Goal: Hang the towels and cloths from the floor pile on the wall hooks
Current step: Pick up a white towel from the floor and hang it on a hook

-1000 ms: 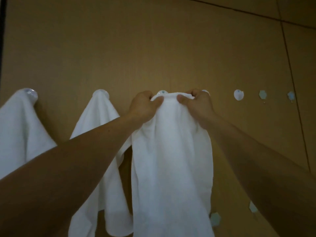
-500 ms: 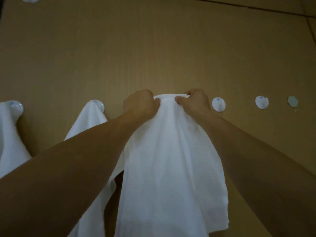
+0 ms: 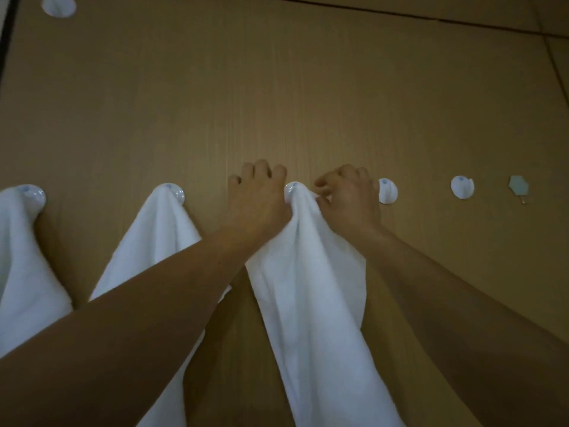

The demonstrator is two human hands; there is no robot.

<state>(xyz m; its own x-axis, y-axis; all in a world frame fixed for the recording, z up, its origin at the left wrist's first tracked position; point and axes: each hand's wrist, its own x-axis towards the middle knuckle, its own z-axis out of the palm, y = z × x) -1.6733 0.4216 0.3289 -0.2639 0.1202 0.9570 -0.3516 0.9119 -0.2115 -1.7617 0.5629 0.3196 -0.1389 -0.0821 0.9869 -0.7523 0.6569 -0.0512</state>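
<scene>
Obs: Where's the towel vs. the hands?
Op: Btwn them. I see the white towel [image 3: 308,288] bunched over the third hook [image 3: 292,188], the rest hanging down the wall [image 3: 277,87] between both forearms.
Obs: L hand?
Op: The left hand [image 3: 258,201] sits just left of that hook, fingers [image 3: 261,171] straight up against the wall, its inner edge touching the towel. Thumb's hidden.
Obs: R?
Op: The right hand [image 3: 349,204] is just right of the hook, fingers curled, thumb + forefinger pinching the towel's top fold.
Obs: Others?
Op: Far-left towel [image 3: 24,257] and second towel [image 3: 154,241] hang on their own hooks; nearer bare hook [image 3: 387,191] and farther bare hook [image 3: 462,187] sit to the right.
</scene>
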